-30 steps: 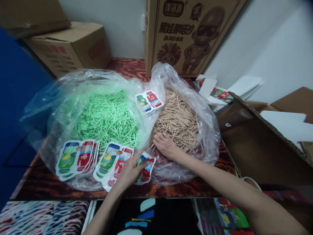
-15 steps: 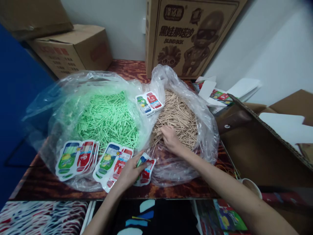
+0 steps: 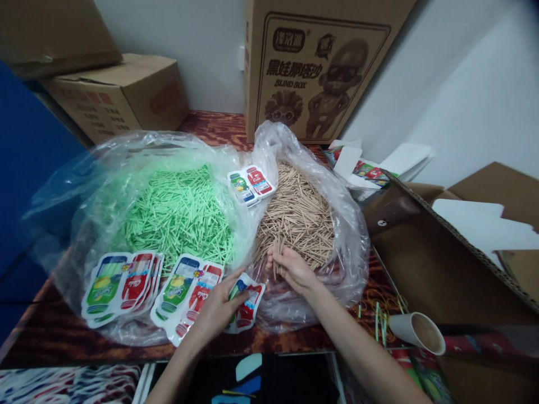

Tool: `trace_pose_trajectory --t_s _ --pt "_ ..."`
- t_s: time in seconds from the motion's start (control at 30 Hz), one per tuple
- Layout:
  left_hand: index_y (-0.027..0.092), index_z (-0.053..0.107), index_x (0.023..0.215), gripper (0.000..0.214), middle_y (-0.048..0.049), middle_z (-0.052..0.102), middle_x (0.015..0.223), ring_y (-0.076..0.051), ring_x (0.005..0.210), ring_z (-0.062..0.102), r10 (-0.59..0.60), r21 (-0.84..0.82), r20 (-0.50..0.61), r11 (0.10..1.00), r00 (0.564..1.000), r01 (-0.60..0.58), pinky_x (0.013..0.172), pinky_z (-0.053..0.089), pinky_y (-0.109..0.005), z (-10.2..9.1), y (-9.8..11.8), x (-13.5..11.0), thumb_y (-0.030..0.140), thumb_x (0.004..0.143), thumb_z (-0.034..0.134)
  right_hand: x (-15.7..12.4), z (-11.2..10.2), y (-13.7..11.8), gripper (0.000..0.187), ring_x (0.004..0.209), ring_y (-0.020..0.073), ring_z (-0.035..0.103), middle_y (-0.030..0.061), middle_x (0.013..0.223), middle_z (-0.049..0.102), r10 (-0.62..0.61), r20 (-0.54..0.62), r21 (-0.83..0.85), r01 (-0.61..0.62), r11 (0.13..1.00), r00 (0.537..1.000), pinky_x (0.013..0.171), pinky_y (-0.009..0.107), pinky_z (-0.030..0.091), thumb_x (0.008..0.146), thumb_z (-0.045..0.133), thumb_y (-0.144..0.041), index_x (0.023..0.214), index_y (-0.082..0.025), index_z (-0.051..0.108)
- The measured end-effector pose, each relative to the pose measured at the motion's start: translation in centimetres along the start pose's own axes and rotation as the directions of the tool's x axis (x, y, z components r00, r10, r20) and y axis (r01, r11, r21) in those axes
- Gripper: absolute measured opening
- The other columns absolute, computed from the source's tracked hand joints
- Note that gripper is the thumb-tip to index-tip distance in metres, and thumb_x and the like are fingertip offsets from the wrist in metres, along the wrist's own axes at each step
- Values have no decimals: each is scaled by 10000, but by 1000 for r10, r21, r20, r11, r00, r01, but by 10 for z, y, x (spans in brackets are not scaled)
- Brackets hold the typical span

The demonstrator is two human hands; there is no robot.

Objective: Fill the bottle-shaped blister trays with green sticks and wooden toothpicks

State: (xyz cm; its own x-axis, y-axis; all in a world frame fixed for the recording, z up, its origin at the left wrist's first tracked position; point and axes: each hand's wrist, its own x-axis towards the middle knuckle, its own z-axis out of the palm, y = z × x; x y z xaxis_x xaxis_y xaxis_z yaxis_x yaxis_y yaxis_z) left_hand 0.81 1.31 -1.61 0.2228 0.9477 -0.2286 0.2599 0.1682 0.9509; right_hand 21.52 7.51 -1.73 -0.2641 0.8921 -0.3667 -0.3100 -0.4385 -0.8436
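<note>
Between the thumb and fingers of my left hand (image 3: 219,307) is a jar-shaped packet (image 3: 249,306) printed in green and red. My right hand (image 3: 291,269) pinches a small bunch of brown sticks (image 3: 277,255) at the near edge of a pile of brown sticks (image 3: 301,210) in a clear plastic bag (image 3: 351,241). Left of it, another plastic bag (image 3: 101,163) holds a heap of light green sticks (image 3: 181,210). A stack of packets (image 3: 120,286) and more packets (image 3: 181,292) lie on that bag's near edge. One more pile of packets (image 3: 251,184) rests between the bags.
A large printed carton (image 3: 320,73) stands at the back, with a smaller cardboard box (image 3: 122,95) to its left. An open carton (image 3: 421,252) takes up the right side. A paper cup (image 3: 416,332) lies tipped near rubber bands and loose green sticks (image 3: 381,324).
My right hand has drawn slightly back toward me, and a bunch of brown sticks now shows upright in its fingers. My left hand still holds the packet. The camera view has shifted slightly.
</note>
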Motion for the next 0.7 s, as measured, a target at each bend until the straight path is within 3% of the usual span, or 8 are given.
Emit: trace_pose_trajectory --t_s 0.13,0.33,0.53,0.7 --pt "248 666 1168 386 -28 563 1364 -265 1262 499 4 18 4 1000 1000 -4 1099 300 -405 -1 0 -2 308 788 633 -14 9 19 130 776 161 607 18 815 662 -333 -61 -268 306 913 941 745 290 470 829 586 -324 860 -198 582" --pt "252 642 1204 405 -29 607 1314 -263 1234 525 11 30 -24 999 1000 -11 1083 325 -404 -5 3 -9 337 808 621 -21 15 49 112 781 169 579 14 790 618 -427 -76 -528 327 784 901 734 280 436 842 525 -275 819 -197 602" --pt "227 666 1162 397 -45 675 1211 -274 1148 587 -3 45 -83 999 997 7 1047 370 -404 -11 5 -14 349 786 638 -19 22 51 156 679 152 591 2 704 624 -403 -156 -470 291 834 902 651 261 462 861 500 -319 876 -198 598" --pt "217 686 1120 360 -46 688 1183 -268 1087 618 -22 17 -84 1000 996 24 1004 413 -393 -13 10 -16 355 794 621 -8 17 48 284 459 110 556 9 670 668 -164 -165 -248 120 961 972 424 202 405 769 605 -431 897 -180 575"
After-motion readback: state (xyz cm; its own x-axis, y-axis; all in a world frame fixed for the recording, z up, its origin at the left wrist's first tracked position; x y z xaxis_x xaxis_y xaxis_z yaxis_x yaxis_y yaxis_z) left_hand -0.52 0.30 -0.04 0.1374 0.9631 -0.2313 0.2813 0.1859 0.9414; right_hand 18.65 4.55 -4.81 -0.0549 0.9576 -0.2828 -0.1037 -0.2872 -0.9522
